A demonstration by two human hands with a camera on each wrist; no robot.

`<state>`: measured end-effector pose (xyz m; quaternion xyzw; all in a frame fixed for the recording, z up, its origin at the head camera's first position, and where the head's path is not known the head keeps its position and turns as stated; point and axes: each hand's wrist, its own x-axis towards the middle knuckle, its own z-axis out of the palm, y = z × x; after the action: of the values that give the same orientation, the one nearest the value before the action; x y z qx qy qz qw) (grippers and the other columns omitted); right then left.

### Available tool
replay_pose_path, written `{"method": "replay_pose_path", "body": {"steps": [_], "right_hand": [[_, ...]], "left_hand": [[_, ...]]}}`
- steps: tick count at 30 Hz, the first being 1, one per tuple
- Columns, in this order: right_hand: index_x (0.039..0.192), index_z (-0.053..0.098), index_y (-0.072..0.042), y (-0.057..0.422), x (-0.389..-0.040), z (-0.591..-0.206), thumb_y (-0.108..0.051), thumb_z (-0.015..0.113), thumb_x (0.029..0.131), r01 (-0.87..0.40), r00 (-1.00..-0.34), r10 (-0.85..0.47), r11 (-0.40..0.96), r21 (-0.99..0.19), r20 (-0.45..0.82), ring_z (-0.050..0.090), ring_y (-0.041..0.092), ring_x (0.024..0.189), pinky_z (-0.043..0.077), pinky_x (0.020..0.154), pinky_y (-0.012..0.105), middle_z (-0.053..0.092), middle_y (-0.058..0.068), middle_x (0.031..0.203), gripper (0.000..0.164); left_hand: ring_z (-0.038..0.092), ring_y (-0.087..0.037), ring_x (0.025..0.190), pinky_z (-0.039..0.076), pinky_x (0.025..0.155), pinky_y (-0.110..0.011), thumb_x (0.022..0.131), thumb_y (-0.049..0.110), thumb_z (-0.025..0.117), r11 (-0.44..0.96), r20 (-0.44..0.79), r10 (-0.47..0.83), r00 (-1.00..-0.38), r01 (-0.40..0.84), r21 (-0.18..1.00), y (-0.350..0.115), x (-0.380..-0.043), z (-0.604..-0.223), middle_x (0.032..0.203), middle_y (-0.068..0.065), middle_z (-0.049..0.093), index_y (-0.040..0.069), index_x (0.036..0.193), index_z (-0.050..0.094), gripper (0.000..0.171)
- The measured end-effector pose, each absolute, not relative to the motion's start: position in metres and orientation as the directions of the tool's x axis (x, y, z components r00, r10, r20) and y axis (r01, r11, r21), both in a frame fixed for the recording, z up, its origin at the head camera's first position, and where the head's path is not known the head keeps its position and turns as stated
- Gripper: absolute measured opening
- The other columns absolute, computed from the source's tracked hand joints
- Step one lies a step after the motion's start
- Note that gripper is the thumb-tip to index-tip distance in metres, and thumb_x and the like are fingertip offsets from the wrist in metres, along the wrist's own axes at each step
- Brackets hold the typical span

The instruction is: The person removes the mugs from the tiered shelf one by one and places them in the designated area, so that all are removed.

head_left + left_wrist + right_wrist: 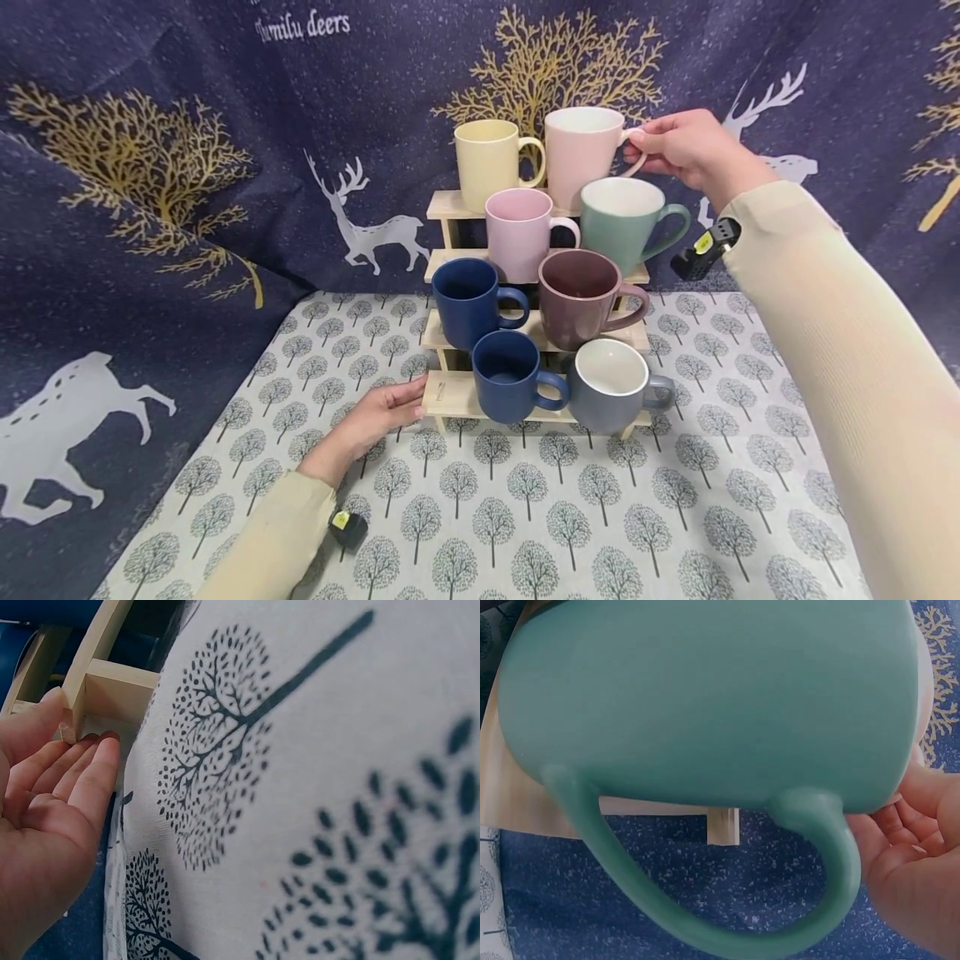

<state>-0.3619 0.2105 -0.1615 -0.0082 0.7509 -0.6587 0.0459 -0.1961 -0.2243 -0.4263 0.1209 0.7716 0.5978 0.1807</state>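
Note:
A stepped wooden rack holds several mugs. At its top right stands a light pink mug; my right hand pinches that mug's handle between thumb and fingers. The green mug sits one step below and fills most of the right wrist view, covering much of the pink one there. My left hand grips the left end of the lowest shelf. In the left wrist view, the thumb lies against the wooden end and the other fingers reach beneath it.
A yellow mug shares the top step. Lower down are a lilac mug, a plum mug, two navy mugs and a grey mug. A tree-print cloth covers the table; a dark blue deer-patterned backdrop hangs behind.

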Motion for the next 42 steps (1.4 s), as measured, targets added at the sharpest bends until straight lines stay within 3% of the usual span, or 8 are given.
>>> {"method": "replay_pose_path", "body": {"steps": [11,21,30,42], "right_hand": [[0.075,0.068,-0.018,0.208,-0.367,-0.163,-0.017,0.052,0.105,0.022,-0.993,-0.108,0.260,-0.965,-0.052,0.068,0.000,0.067,0.059,0.060,0.010,0.071,-0.010,0.067,0.034],[0.072,0.069,-0.015,0.206,-0.365,-0.171,-0.012,0.053,0.104,-0.037,-0.996,-0.089,0.122,-0.992,0.027,0.070,0.002,0.064,0.061,0.058,0.011,0.072,-0.006,0.065,0.035],[0.074,0.069,-0.022,0.204,-0.361,-0.176,-0.018,0.056,0.104,-0.063,-0.997,0.022,0.181,-0.981,0.068,0.069,-0.004,0.066,0.052,0.054,0.010,0.071,-0.015,0.063,0.032],[0.071,0.070,-0.017,0.206,-0.364,-0.175,-0.012,0.060,0.101,-0.106,-0.992,0.062,0.032,-0.994,0.108,0.065,0.000,0.060,0.055,0.050,0.011,0.070,-0.008,0.060,0.032]], "left_hand": [[0.040,-0.050,0.146,0.054,0.108,-0.024,0.097,0.001,0.060,0.250,-0.145,0.409,-0.901,-0.042,0.967,-0.225,-0.195,-0.422,0.159,-0.031,0.033,-0.010,0.153,0.029,0.065],[0.041,-0.048,0.146,0.054,0.109,-0.024,0.096,0.003,0.061,0.258,-0.154,0.401,-0.903,-0.049,0.965,-0.224,-0.194,-0.424,0.158,-0.030,0.035,-0.009,0.153,0.032,0.065],[0.040,-0.048,0.147,0.053,0.109,-0.024,0.096,0.002,0.060,0.251,-0.163,0.409,-0.898,-0.061,0.966,-0.223,-0.194,-0.425,0.159,-0.030,0.034,-0.008,0.153,0.031,0.065],[0.040,-0.048,0.146,0.054,0.108,-0.022,0.096,0.002,0.061,0.254,-0.157,0.404,-0.901,-0.054,0.966,-0.224,-0.195,-0.423,0.159,-0.030,0.034,-0.010,0.153,0.030,0.066]]}}
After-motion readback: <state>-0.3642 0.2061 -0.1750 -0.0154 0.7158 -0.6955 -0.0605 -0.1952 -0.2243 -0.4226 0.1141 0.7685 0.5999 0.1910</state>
